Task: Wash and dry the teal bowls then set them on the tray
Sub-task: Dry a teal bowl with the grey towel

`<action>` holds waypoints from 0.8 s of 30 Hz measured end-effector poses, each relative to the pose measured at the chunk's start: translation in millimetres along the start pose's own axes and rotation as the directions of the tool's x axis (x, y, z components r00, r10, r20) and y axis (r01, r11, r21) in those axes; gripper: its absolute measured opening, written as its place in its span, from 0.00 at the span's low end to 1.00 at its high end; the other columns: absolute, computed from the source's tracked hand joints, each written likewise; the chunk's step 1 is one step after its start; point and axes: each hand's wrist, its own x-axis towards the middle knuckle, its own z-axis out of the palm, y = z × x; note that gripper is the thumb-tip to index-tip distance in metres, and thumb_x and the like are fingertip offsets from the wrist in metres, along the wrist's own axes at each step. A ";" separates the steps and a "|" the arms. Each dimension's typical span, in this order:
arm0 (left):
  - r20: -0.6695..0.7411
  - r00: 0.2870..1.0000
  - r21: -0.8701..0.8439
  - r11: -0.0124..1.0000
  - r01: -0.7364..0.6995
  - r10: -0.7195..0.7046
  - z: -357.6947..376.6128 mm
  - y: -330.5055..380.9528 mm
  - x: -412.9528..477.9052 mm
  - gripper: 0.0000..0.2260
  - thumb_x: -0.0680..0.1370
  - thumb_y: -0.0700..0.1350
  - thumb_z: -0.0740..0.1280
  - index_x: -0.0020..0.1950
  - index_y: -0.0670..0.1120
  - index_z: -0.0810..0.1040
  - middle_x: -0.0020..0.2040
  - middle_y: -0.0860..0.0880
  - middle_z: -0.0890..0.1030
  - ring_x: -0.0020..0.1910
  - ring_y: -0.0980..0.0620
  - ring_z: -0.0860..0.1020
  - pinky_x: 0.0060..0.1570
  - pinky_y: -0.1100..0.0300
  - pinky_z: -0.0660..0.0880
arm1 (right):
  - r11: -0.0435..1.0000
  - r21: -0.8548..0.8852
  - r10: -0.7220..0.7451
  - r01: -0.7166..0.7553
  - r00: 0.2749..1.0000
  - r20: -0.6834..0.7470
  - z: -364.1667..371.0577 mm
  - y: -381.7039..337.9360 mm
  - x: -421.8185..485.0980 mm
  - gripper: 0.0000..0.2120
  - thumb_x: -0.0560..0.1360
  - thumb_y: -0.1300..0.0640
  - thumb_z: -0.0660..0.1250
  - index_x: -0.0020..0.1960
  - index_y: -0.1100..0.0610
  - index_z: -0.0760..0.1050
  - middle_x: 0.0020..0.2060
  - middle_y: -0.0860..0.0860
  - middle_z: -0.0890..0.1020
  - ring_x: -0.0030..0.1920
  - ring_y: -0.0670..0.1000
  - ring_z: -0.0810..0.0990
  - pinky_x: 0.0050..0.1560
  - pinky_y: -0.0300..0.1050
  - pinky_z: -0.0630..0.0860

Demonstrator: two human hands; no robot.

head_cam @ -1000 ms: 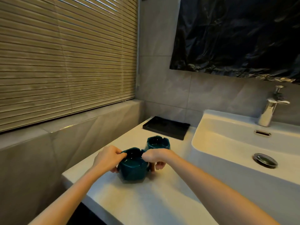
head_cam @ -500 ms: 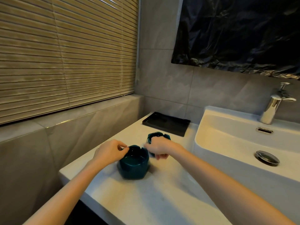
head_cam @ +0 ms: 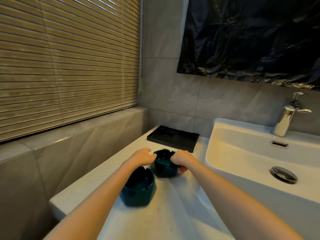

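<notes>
Mid-frame, left hand (head_cam: pixel 143 157) and right hand (head_cam: pixel 181 158) curl their fingers around opposite rims of a faceted teal bowl (head_cam: pixel 164 168).

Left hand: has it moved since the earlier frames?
Yes. The left hand has gone from the near teal bowl to the far teal bowl, towards the black tray at the back.

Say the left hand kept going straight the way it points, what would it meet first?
The left hand holds the rim of the farther teal faceted bowl, which would move with it. Beyond that, the shallow black rectangular tray probably lies first in line, though depth is unclear.
</notes>
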 end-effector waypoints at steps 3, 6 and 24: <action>0.049 0.999 -0.016 1.000 0.019 -0.019 5.3 5.5 9.8 0.25 0.80 0.52 0.59 0.73 0.40 0.63 0.73 0.43 0.66 0.72 0.45 0.65 0.68 0.57 0.62 | 0.999 -0.023 -0.043 0.043 0.999 0.003 2.1 -3.2 0.9 0.11 0.80 0.58 0.57 0.56 0.62 0.74 0.50 0.59 0.80 0.33 0.56 0.83 0.36 0.43 0.80; 0.056 0.998 -0.044 0.999 0.008 -0.005 3.8 10.8 12.8 0.24 0.80 0.51 0.60 0.73 0.41 0.64 0.72 0.44 0.67 0.70 0.46 0.67 0.66 0.57 0.64 | 0.984 -0.112 -0.145 0.139 0.988 -0.052 3.1 -4.9 1.4 0.13 0.80 0.57 0.56 0.58 0.62 0.74 0.54 0.58 0.80 0.44 0.58 0.85 0.45 0.48 0.82; -0.085 0.939 -0.760 0.587 -0.278 0.334 -26.5 184.5 -19.0 0.17 0.76 0.46 0.69 0.61 0.49 0.69 0.58 0.47 0.77 0.52 0.47 0.81 0.48 0.53 0.81 | 0.903 -0.148 -0.396 0.404 0.648 -0.650 -172.8 85.0 -61.2 0.06 0.79 0.63 0.54 0.56 0.58 0.64 0.45 0.60 0.77 0.38 0.64 0.80 0.34 0.57 0.80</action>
